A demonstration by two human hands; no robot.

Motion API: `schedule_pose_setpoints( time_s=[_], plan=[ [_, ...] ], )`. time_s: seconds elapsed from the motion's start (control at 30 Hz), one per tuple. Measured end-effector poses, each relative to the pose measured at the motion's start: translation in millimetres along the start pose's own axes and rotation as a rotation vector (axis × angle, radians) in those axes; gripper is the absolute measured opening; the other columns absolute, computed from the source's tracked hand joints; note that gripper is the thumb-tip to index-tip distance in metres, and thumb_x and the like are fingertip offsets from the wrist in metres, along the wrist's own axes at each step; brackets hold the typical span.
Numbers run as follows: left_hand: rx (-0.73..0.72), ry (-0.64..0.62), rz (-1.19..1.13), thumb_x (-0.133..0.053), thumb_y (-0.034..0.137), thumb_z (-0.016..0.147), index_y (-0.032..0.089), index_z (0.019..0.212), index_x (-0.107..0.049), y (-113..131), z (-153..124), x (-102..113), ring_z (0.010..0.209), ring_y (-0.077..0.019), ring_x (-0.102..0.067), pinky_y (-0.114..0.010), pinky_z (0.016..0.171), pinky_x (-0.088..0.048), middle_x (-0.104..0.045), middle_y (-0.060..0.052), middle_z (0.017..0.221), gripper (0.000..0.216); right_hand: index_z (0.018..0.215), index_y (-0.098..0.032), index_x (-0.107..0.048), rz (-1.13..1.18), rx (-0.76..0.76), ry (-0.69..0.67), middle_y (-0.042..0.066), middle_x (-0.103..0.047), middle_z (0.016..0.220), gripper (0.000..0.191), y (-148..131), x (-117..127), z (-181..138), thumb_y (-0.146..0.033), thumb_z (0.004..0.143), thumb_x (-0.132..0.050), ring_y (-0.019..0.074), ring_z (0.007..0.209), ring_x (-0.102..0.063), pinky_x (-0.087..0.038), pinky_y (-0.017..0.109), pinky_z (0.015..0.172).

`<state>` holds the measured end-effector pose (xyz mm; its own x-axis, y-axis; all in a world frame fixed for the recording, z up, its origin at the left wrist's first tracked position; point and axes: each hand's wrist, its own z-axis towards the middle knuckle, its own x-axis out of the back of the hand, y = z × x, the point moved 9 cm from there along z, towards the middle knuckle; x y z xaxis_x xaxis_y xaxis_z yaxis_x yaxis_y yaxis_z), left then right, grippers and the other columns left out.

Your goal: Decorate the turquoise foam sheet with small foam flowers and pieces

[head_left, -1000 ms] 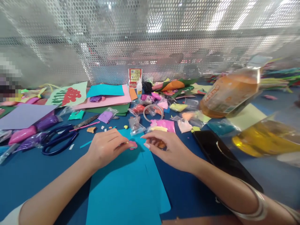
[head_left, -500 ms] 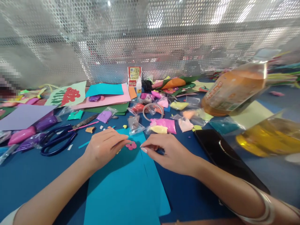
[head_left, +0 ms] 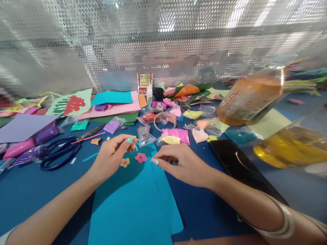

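Observation:
A teal paper sheet (head_left: 135, 200) lies on the blue table in front of me. Near its far edge sit a small pink flower cut-out (head_left: 140, 157) and a smaller yellow one (head_left: 125, 162). My left hand (head_left: 109, 157) hovers just above and left of the flowers, its fingertips pinched together; what they hold, if anything, is too small to make out. My right hand (head_left: 184, 164) rests at the sheet's right edge with fingers curled, one fingertip on the paper close to the pink flower. Something orange shows under its fingers.
Blue-handled scissors (head_left: 60, 153) lie to the left. A black phone (head_left: 238, 165) lies to the right, beside an orange bottle (head_left: 251, 98) and a yellow one (head_left: 291, 148). Small bags of coloured clay, a tape ring (head_left: 165, 121), paper sheets and a glue bottle (head_left: 149, 94) crowd the back before a mesh wall.
My left hand has lifted off the pink flower and drawn back, which uncovers the yellow flower. My right hand has slid slightly left along the sheet's edge.

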<state>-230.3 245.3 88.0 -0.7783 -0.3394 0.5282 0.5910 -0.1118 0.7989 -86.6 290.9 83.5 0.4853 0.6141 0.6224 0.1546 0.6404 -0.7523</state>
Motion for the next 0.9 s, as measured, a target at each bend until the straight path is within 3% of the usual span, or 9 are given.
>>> schedule_pose_setpoints(
  time_s=[0.2, 0.37, 0.53, 0.67, 0.77, 0.9],
  plan=[
    [0.142, -0.003, -0.303, -0.042, 0.044, 0.089, 0.017, 0.054, -0.04, -21, 2, -1, 0.039, -0.0058, -0.032, -0.02, 0.033, -0.027, -0.042, 0.002, 0.05, 0.044, 0.076, -0.015, -0.065, -0.02, 0.024, 0.003, 0.001, -0.062, 0.067, 0.016, 1, 0, 0, -0.019, 0.082, -0.052, 0.0084, 0.058, -0.052, -0.04, 0.019, 0.053],
    [0.193, -0.029, -0.505, -0.041, 0.046, 0.089, 0.018, 0.058, -0.037, -18, 2, -8, 0.047, -0.0086, -0.039, -0.022, 0.041, -0.039, -0.036, 0.003, 0.052, 0.042, 0.073, -0.015, -0.065, -0.072, 0.053, -0.001, 0.001, -0.061, 0.064, 0.017, -1, -1, 0, -0.017, 0.082, -0.051, 0.0091, 0.058, -0.052, -0.039, 0.02, 0.054],
    [0.143, 0.023, -0.354, -0.061, 0.043, 0.079, 0.017, 0.066, -0.053, -10, 2, 0, 0.046, -0.0065, -0.046, -0.018, 0.039, -0.039, -0.052, 0.002, 0.056, 0.03, 0.074, -0.015, -0.065, -0.127, 0.073, -0.009, 0.001, -0.062, 0.065, 0.017, -3, -2, 0, -0.016, 0.082, -0.05, 0.0101, 0.058, -0.052, -0.038, 0.021, 0.054],
    [0.116, 0.072, -0.26, -0.073, 0.036, 0.067, 0.016, 0.076, -0.067, -7, 0, 7, 0.054, -0.0129, -0.061, -0.02, 0.044, -0.048, -0.069, -0.004, 0.07, 0.023, 0.074, -0.015, -0.065, -0.152, 0.078, 0.007, 0.001, -0.063, 0.065, 0.015, -4, 0, 0, -0.015, 0.081, -0.051, 0.01, 0.059, -0.052, -0.038, 0.021, 0.055],
    [0.117, 0.015, -0.172, -0.07, 0.034, 0.07, 0.016, 0.082, -0.07, -4, -1, 1, 0.047, -0.0123, -0.06, -0.02, 0.039, -0.048, -0.071, -0.005, 0.074, 0.022, 0.074, -0.015, -0.065, -0.183, 0.079, 0.026, 0.001, -0.064, 0.067, 0.015, -5, 2, 0, -0.015, 0.08, -0.052, 0.0105, 0.061, -0.053, -0.038, 0.021, 0.056],
    [0.048, -0.017, -0.066, -0.068, 0.032, 0.071, 0.015, 0.067, -0.069, 3, -3, -3, 0.035, -0.0091, -0.052, -0.018, 0.034, -0.043, -0.065, -0.001, 0.054, 0.018, 0.071, -0.015, -0.065, -0.236, 0.106, 0.02, 0.002, -0.062, 0.064, 0.018, -6, 0, 0, -0.017, 0.082, -0.05, 0.0111, 0.06, -0.051, -0.037, 0.022, 0.055]
  ],
)
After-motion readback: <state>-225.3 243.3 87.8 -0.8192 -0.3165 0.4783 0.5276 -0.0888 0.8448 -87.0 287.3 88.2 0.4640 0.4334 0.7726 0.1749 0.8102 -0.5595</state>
